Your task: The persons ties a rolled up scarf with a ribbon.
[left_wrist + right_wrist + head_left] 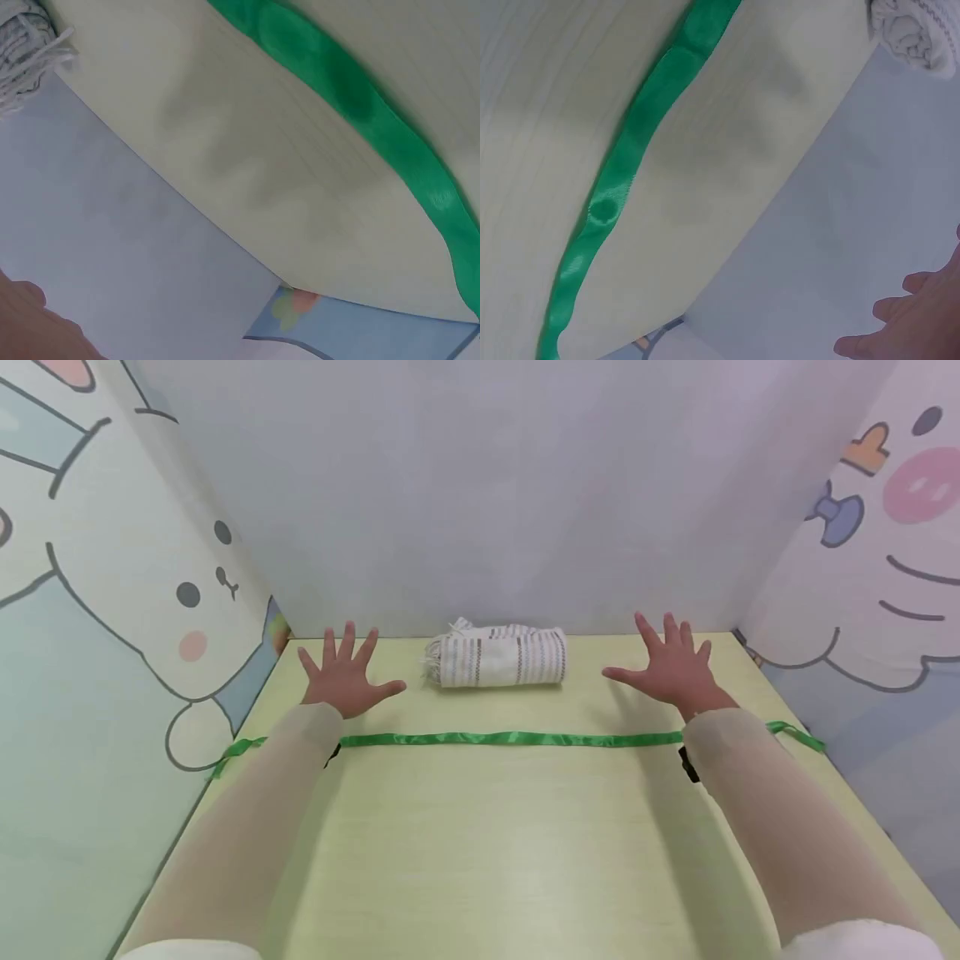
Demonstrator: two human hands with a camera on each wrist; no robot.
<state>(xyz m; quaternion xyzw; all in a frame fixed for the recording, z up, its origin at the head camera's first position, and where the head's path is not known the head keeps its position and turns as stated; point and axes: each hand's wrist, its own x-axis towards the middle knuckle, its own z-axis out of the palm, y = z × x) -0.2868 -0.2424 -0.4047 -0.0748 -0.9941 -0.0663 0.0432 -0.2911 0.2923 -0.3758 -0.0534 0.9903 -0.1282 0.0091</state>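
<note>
A rolled white cloth (501, 658) with coloured stripes lies at the back of the table, its fringed end toward the left. To its left, my left hand (347, 677) is held above the table with fingers spread, touching nothing. My right hand (670, 667) hovers on the other side, fingers also spread and holding nothing. In the left wrist view, the cloth's fringe (30, 56) shows at the top corner and part of the left hand (37, 326) at the bottom. The right wrist view has the cloth's rolled end (915, 34) and several fingertips of the right hand (915, 319).
A green ribbon (510, 738) runs across the pale wooden table (480, 843) in front of the cloth, passing beneath both forearms. Behind stands a plain pale wall (480, 493). Side walls with cartoon animals, a rabbit (150, 610) among them, close in the left and right.
</note>
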